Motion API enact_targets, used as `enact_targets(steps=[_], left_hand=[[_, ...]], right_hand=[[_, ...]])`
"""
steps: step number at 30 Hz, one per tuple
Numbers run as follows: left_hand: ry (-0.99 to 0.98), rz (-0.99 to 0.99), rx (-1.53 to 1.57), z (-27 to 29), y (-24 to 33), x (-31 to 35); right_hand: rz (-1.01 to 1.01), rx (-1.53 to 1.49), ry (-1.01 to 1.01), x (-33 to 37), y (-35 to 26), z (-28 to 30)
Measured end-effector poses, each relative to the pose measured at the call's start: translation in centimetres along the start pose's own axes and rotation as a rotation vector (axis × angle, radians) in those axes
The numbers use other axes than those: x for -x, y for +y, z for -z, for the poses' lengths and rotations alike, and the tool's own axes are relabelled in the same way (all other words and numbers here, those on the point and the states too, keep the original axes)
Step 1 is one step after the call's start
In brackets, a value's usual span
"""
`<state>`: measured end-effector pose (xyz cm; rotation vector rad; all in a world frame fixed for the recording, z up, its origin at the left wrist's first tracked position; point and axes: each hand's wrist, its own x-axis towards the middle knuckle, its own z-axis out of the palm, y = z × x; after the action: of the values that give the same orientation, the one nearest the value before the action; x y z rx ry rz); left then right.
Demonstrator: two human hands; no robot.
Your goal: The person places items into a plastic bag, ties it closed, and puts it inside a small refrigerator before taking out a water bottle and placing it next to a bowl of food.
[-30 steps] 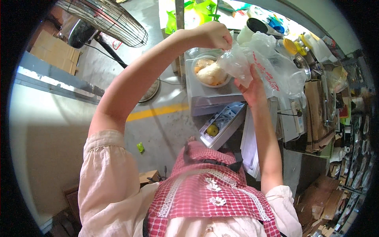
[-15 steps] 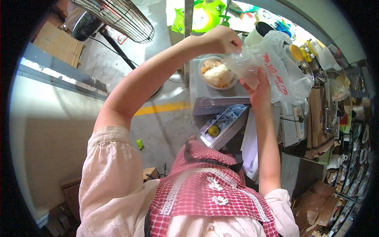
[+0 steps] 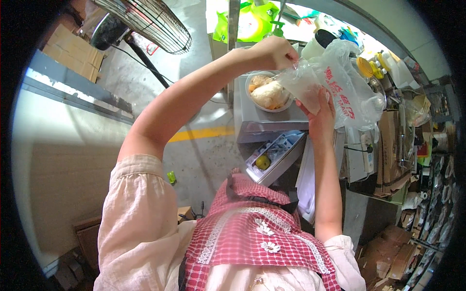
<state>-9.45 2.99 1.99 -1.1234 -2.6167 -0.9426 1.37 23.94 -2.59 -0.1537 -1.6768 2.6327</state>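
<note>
My left hand (image 3: 277, 52) is closed in a pinch at the upper left edge of a translucent plastic bag (image 3: 302, 83). Lower down, my right hand (image 3: 319, 116) grips the same film between thumb and fingers. Behind it spreads a white carrier bag (image 3: 345, 89) with red print; whether the two are one piece I cannot tell. Just left of the film, a round white bowl (image 3: 273, 111) stands on a grey cabinet top (image 3: 245, 116). It holds a pale bun-like lump (image 3: 269, 93) and orange-brown pieces of food.
Below the cabinet top, an open drawer (image 3: 286, 160) holds a greenish round fruit (image 3: 262, 162) and small packets. A standing fan (image 3: 150, 24) is at the far left. Green packaging (image 3: 247, 22), a yellow lid (image 3: 364, 67) and cardboard (image 3: 388, 150) crowd the back and right.
Both hands keep their hold on the plastic film. My right hand has shifted slightly downward, its fingers a little more raised. The bowl stays where it was.
</note>
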Motion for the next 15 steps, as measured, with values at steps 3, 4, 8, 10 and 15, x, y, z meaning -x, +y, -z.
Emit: enact_targets(steps=[3,4,8,10,15], left_hand=[[-0.018,0.028,-0.017,0.07,0.26,0.05],[-0.019,0.026,-0.017,0.09,0.4,0.04],[0.002,0.016,-0.013,-0.04,0.36,-0.04],[0.016,0.002,-0.014,-0.09,0.37,-0.1],[0.018,0.001,0.003,-0.23,0.42,-0.06]], right_hand=[[0.024,0.004,-0.01,0.05,-0.08,0.07],[0.028,0.014,-0.005,0.12,-0.14,0.05],[0.041,0.014,0.002,0.36,-0.3,-0.05],[0.076,0.02,-0.011,0.34,-0.19,0.11],[0.101,0.03,0.006,0.83,-0.32,0.12]])
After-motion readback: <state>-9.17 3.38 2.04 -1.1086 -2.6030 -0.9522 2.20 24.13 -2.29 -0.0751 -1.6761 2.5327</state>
